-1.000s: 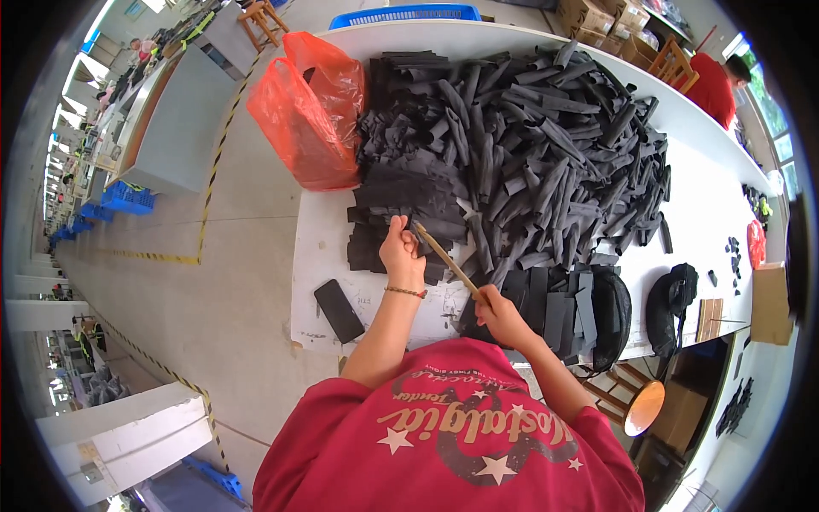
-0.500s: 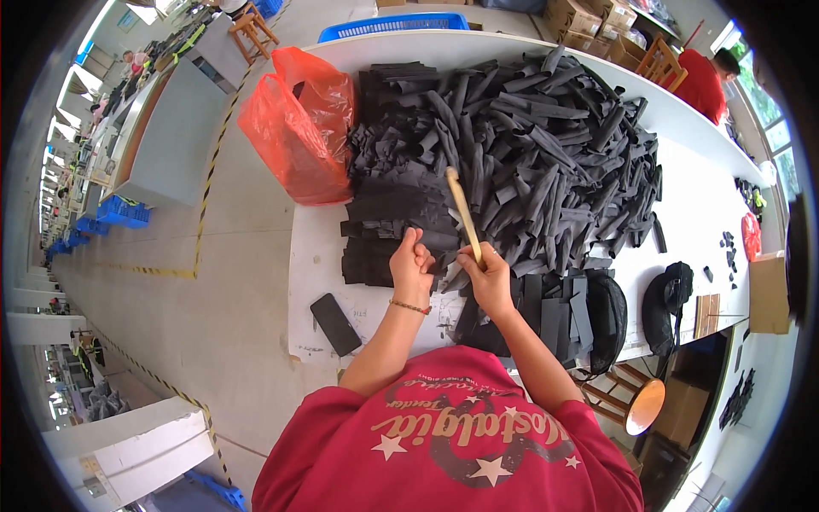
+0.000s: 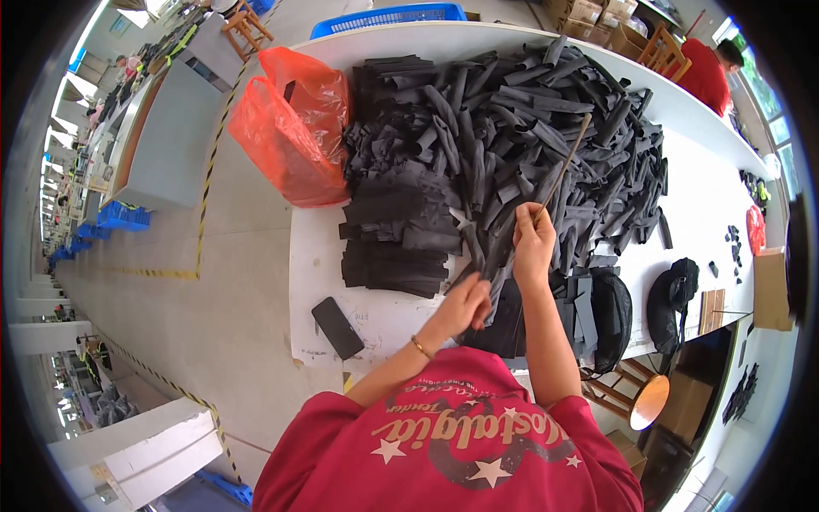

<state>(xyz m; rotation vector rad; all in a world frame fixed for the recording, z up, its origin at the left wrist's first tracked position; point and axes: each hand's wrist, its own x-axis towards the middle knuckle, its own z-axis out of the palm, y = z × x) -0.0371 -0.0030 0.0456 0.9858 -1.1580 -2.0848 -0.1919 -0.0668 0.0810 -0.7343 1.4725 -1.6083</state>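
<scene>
Matt black fabric strips point(image 3: 503, 128), soft and limp, heaped upper centre. Thin wooden stick point(image 3: 563, 166), pale and dull, pinched in the right hand point(image 3: 533, 243). One black strip point(image 3: 495, 273), same flat cloth, gripped by the left hand point(image 3: 465, 303). Glossy, crinkled orange plastic bag point(image 3: 286, 128) at upper left. Smooth white tabletop point(image 3: 316, 264). Shiny black phone point(image 3: 338, 328) at lower left of the table.

The person wears a red short-sleeved shirt point(image 3: 461, 444) printed with pale script lettering and white stars. A thin gold bracelet point(image 3: 419, 346) circles the left wrist.
</scene>
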